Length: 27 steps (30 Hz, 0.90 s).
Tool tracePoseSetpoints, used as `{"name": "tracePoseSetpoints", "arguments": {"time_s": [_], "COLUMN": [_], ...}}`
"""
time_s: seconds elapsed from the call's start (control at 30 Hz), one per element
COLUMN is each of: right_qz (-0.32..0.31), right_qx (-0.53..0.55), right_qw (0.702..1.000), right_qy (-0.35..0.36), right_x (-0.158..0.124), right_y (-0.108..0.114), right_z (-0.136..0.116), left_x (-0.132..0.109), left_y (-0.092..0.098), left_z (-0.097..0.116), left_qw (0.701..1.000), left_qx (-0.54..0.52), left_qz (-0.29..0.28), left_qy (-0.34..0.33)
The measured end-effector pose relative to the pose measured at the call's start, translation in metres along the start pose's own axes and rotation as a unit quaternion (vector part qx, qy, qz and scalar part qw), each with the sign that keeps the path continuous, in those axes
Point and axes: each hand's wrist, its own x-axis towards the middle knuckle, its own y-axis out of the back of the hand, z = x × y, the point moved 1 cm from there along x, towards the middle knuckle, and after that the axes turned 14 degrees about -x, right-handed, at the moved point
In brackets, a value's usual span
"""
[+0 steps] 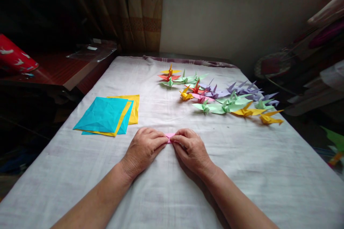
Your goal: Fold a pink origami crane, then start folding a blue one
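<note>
Squarely at the near middle of the white-clothed tabletop (242, 171) lies a small folded pink paper (170, 136), and everything else is placed from it. The left hand (143, 149) and right hand (191, 150) meet over it, fingertips closed on its two ends and pressing it against the cloth. Most of it is hidden beneath them. Left of the pink paper and a little farther off lies a stack of cyan and yellow sheets (104, 115), near the tabletop's left edge. Beyond the pink paper and to its right spreads a cluster of folded cranes (223, 102), reaching close to the right edge. Bare cloth runs between the pink paper and the cranes, and on its near side around both forearms.
</note>
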Motion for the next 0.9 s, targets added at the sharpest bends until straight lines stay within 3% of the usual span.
{"name": "tracePoseSetpoints", "arguments": {"time_s": [0.5,0.9], "right_qz": [-0.035,-0.003], "right_qx": [-0.061,-0.073], "right_qw": [0.998,0.997], "right_qy": [0.007,-0.024], "right_x": [0.005,0.008], "right_y": [0.005,0.001], "right_z": [-0.003,0.002], "left_x": [0.002,0.001], "left_y": [-0.002,-0.012], "left_z": [-0.001,-0.008], "left_qw": [1.0,0.997], "left_qx": [-0.016,0.019], "left_qz": [0.021,0.068], "left_qy": [0.011,0.01]}}
